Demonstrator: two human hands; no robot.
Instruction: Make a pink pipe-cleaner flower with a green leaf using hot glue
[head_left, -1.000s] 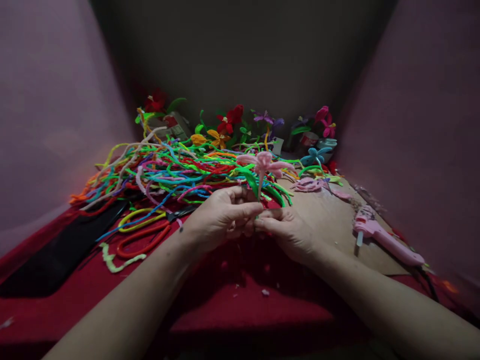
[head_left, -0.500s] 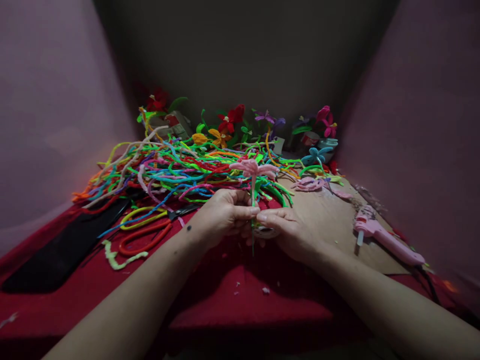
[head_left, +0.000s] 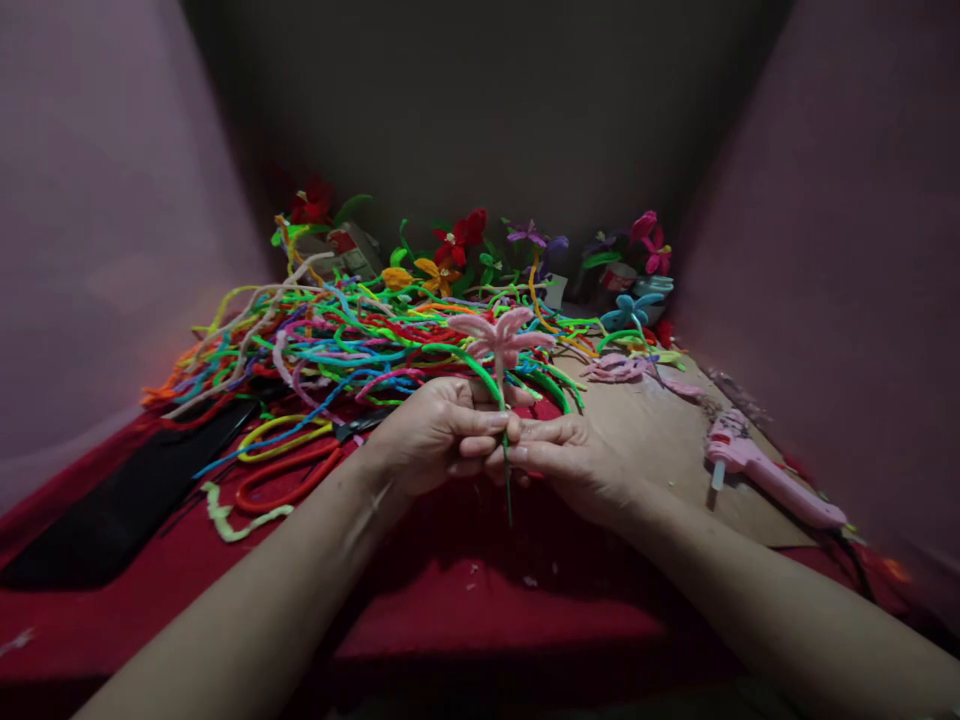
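A pink pipe-cleaner flower (head_left: 500,338) stands upright between my hands, its petals fanned out above a pale neck and a thin green stem. My left hand (head_left: 431,435) pinches the stem between thumb and fingers just below the neck. From that pinch a long green pipe-cleaner leaf (head_left: 469,360) curves up to the left. The fingertips of my right hand (head_left: 577,455) close on the same stem, touching the left fingertips. Below the fingers the stem's thin end pokes out. What else the curled fingers may hold is hidden.
Behind my hands lies a heap of coloured pipe cleaners (head_left: 352,330). Scissors with red and yellow handles (head_left: 289,475) and a black flat object (head_left: 127,500) are left. Right, a pink glue gun (head_left: 780,480) rests on cardboard (head_left: 645,440). Finished flowers (head_left: 461,235) stand at the back.
The flower has turned, so its petals spread more toward me, and the green leaf now arcs out leftward. A white round spool seen under my right fingers is out of sight.
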